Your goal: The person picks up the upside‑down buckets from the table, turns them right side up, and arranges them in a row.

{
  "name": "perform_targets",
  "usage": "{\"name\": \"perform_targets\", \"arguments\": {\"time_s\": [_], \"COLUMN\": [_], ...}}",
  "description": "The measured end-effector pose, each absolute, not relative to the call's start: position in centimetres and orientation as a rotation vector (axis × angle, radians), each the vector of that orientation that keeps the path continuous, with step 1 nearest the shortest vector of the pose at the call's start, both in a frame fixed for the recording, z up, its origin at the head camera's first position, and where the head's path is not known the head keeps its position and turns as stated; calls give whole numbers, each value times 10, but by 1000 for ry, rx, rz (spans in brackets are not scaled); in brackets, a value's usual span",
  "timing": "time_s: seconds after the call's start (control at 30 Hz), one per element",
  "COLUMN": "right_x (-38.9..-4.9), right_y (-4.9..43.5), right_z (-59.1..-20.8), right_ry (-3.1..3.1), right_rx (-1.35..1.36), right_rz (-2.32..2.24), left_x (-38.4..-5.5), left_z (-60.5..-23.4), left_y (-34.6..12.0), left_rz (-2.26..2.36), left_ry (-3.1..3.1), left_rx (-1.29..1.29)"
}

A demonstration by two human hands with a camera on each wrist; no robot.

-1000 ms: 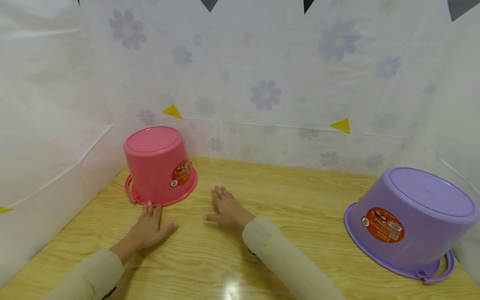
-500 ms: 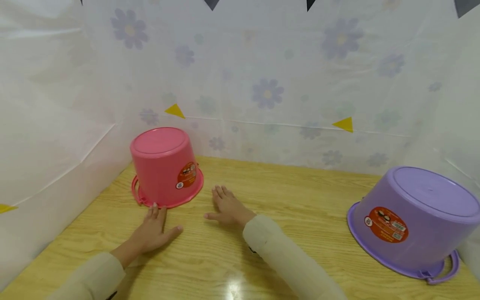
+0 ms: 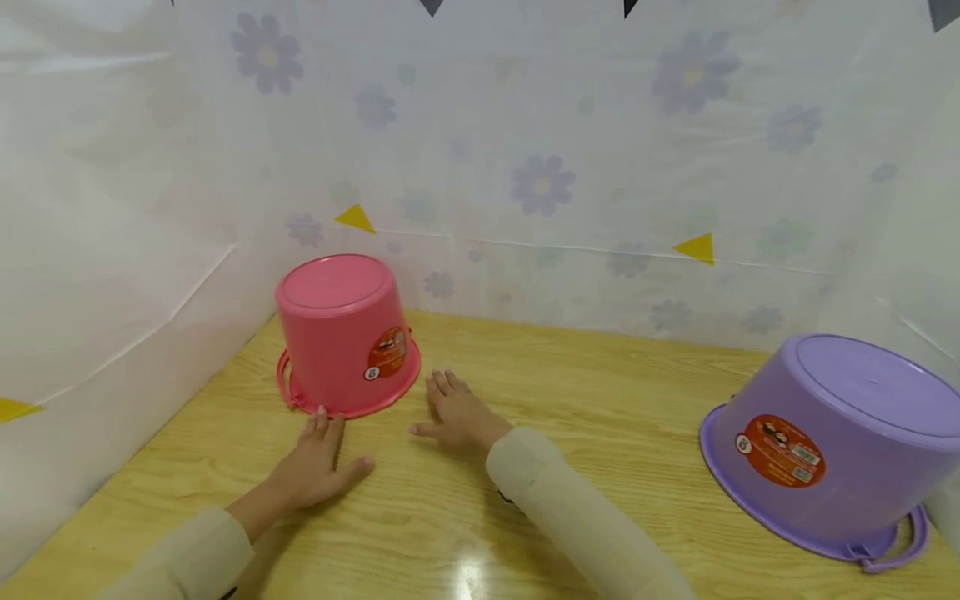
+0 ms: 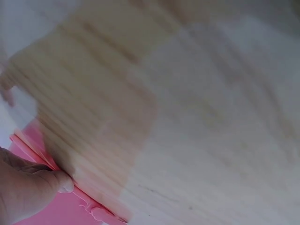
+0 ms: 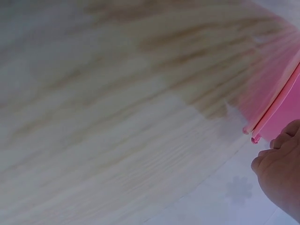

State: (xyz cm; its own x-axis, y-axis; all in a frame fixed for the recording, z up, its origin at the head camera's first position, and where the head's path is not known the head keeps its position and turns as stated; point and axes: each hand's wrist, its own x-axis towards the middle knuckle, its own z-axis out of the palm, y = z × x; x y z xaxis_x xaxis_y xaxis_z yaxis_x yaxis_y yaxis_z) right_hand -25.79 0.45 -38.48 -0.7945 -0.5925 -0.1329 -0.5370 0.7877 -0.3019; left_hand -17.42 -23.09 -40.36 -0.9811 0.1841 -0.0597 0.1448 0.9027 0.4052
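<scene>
One pink bucket point(image 3: 337, 337) and one purple bucket point(image 3: 870, 467) stand upside down on one worktop point(image 3: 592, 383), pink left, purple right. Two hands seem to be positioning the pink bucket — left hand point(image 3: 309, 468) touching its near edge, right hand point(image 3: 459, 421) just beside it, fingers straight, thumbs spread. Moving it probably calls for gripping both sides.

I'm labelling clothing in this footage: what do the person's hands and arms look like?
The left hand and right hand wear no gloves. Both arms have plain, pale beige long sleeves reaching the wrists. A small dark strip shows under each sleeve; what it is can't be told.
</scene>
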Motion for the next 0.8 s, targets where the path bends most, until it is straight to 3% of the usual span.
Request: {"name": "perform_targets", "arguments": {"time_s": [0.8], "right_x": [-257], "right_y": [8], "right_z": [-384], "right_ry": [2740], "right_rx": [-860], "right_rz": [-326], "left_x": [-164], "left_z": [-405], "left_y": [-219], "left_rz": [619], "left_ry": [3035], "left_rx": [352]}}
